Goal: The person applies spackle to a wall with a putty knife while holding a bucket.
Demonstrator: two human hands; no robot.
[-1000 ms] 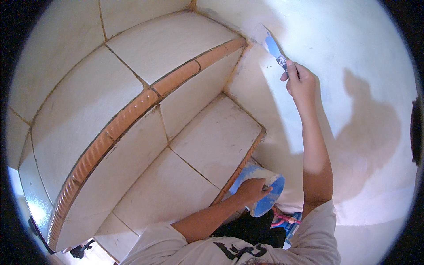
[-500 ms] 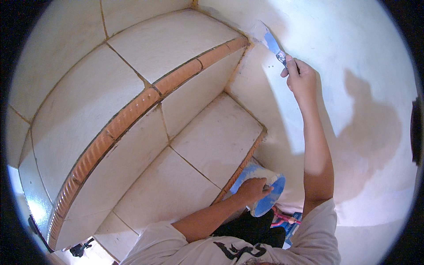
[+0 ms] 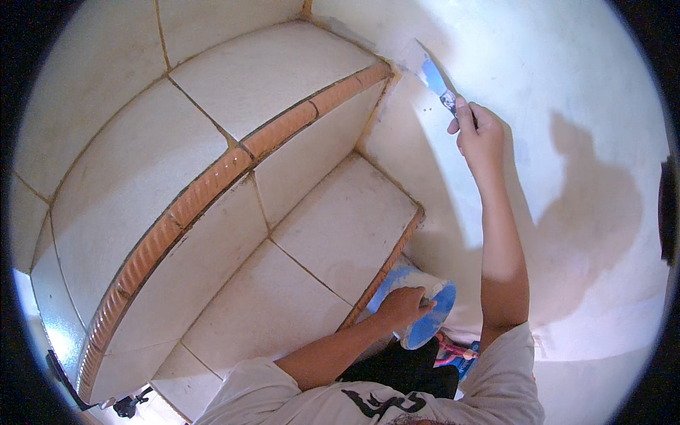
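My right hand is raised with its fingers wrapped round the dark handle of a putty knife. The knife's wide blade, smeared blue and whitish, lies against the pale wall just right of the upper step's corner. Lower down, my left hand is closed on a tilted blue bucket with whitish smears. The bucket is beside the lower step's edge, near my lap. Its contents cannot be made out, and my left fingers are partly hidden.
White-tiled steps with an orange ribbed edge trim curve across the left and middle. The pale wall rises on the right. Pink and blue items lie below the bucket. A small black object is at bottom left.
The view has shifted slightly. The putty knife in my right hand has moved a little to the right along the wall. My left hand keeps its hold on the bucket.
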